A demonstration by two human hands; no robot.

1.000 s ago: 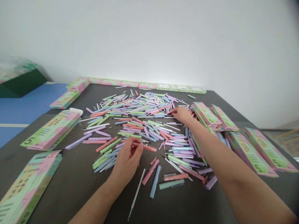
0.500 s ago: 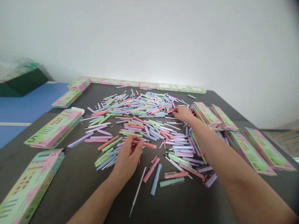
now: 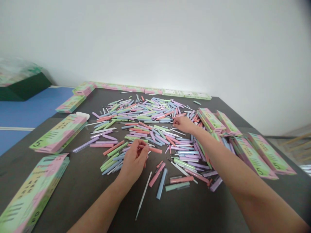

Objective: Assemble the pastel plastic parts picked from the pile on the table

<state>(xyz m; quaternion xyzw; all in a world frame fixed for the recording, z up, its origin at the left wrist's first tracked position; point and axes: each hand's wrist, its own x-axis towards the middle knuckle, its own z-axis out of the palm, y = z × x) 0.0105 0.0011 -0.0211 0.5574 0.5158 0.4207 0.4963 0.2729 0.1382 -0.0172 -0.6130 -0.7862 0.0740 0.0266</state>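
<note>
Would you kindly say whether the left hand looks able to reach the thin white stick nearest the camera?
Probably yes: the thin white stick lies nearby, uncovered, though the left hand seems to hold a coral pen.

There are perhaps fifteen cartons (image 3: 57, 132), one bin (image 3: 26, 88) and countless pen parts (image 3: 144, 117).

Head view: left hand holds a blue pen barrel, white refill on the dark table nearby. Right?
Colour's wrong: in the head view, the left hand holds a coral pen barrel. The white refill is on the dark table nearby, as stated.
</note>
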